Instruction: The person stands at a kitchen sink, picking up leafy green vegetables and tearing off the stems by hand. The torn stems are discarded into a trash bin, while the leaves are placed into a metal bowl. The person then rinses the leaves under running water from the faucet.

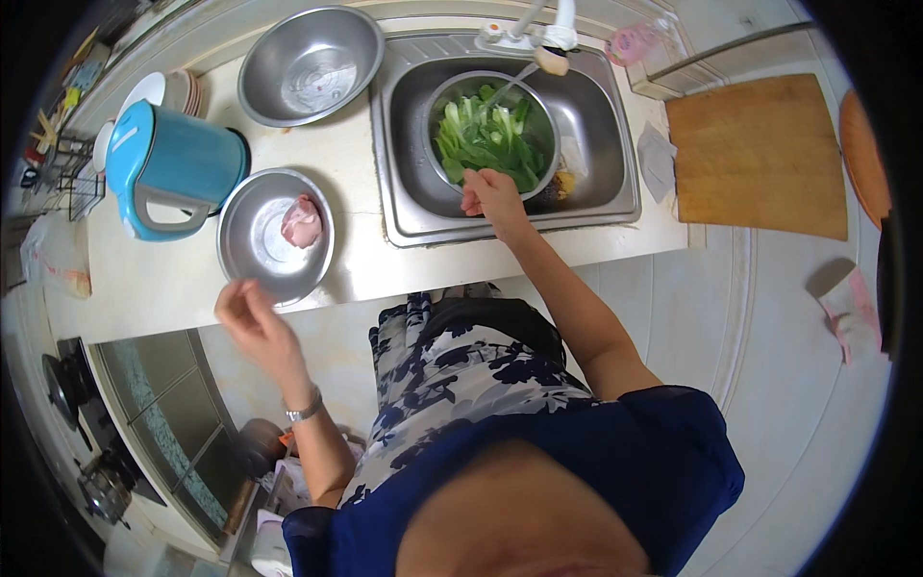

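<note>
Leafy green vegetables (497, 130) lie in a steel bowl (551, 122) inside the sink (613, 166). A stream of water runs from the faucet (554, 59) into that bowl. My right hand (494, 198) is over the bowl's near rim, its fingers curled; whether they hold anything cannot be told. My left hand (256, 324), slightly blurred, hovers at the counter's front edge with nothing seen in it, close to a smaller steel bowl (245, 245). A piece of raw meat (301, 222) rests in that smaller bowl.
A large steel basin (310, 68) stands left of the sink, and a blue electric kettle (180, 159) stands beside the meat bowl. Stacked plates (155, 92) are behind the kettle. Right of the sink are a wooden cutting board (757, 155) and a pink bottle (634, 42).
</note>
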The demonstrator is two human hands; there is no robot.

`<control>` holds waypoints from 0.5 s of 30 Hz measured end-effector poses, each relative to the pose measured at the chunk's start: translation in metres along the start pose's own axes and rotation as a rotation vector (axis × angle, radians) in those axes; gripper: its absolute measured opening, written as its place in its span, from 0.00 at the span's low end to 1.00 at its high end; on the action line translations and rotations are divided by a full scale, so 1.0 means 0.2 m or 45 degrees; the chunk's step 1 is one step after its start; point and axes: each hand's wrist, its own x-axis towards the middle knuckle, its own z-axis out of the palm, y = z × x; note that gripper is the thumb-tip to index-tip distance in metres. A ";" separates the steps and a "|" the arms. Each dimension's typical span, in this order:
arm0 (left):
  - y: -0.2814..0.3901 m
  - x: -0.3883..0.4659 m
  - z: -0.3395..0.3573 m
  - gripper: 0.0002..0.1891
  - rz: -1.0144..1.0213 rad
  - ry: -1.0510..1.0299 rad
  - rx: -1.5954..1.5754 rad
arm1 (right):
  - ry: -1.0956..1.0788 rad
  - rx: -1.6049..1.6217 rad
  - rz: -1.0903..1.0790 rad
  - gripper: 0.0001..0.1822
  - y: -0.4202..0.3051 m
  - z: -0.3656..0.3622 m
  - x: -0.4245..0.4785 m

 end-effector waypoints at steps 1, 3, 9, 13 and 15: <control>0.03 -0.01 0.07 0.13 -0.019 -0.094 -0.056 | 0.026 -0.061 -0.036 0.12 0.02 -0.03 0.02; 0.04 0.00 0.22 0.17 -0.050 -0.406 -0.212 | 0.153 -0.138 -0.176 0.13 0.10 -0.13 0.05; -0.16 -0.11 0.73 0.20 -0.405 -0.862 -0.369 | 0.407 -0.585 -0.379 0.10 0.21 -0.43 0.18; -0.24 -0.13 1.03 0.22 -0.299 -1.000 -0.087 | 0.495 -0.688 -0.286 0.16 0.21 -0.60 0.32; -0.24 -0.13 1.17 0.23 -0.225 -1.014 0.099 | 0.469 -0.751 -0.245 0.18 0.20 -0.63 0.38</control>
